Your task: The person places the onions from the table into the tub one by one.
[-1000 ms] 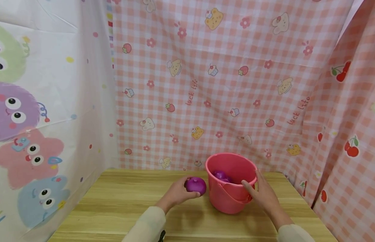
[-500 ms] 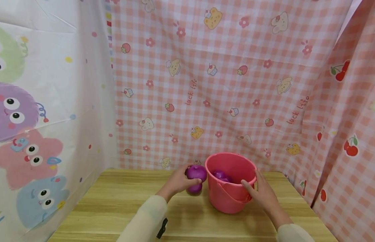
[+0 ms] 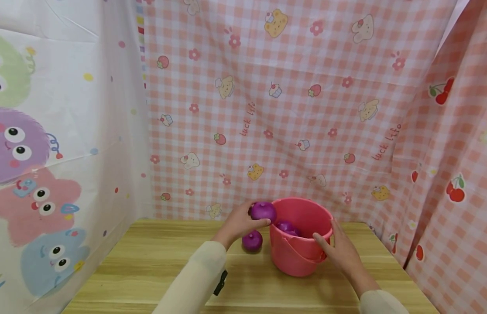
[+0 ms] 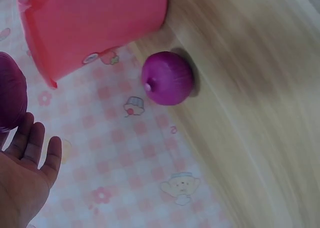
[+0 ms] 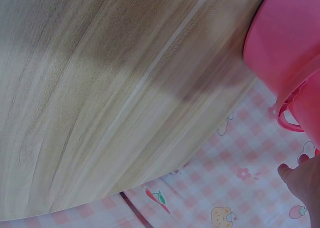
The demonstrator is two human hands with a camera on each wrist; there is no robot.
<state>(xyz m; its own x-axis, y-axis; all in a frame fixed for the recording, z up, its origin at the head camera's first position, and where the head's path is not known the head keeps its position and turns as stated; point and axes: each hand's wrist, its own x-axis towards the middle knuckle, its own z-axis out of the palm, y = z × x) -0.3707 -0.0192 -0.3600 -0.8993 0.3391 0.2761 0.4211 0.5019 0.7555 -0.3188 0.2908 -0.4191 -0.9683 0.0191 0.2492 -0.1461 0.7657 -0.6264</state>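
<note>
A purple onion (image 3: 264, 212) is in my left hand (image 3: 238, 223), raised beside the left rim of a pink bucket (image 3: 296, 258). My thumb lies along its near side; in the left wrist view, this onion (image 4: 10, 93) is cut off by the frame edge. Below the hand, a second purple onion (image 3: 252, 241) rests on the table, left of the bucket. Inside the bucket lie purple onions (image 3: 286, 227), partly hidden by the wall. With my right hand (image 3: 343, 251) I hold the bucket's right rim, thumb toward the front and fingers on the outer right side.
The bucket stands upright on a wood-grain table (image 3: 157, 261), its handle (image 3: 302, 254) hanging down in front. A pink checked curtain (image 3: 243, 109) closes off the back, with a white printed sheet (image 3: 121, 131) at left. A black strap (image 3: 221, 282) hangs by my left sleeve.
My left hand has lifted the onion from low beside the bucket up to its rim, moving slightly right. The onion on the table has come into view. My right hand stays in place.
</note>
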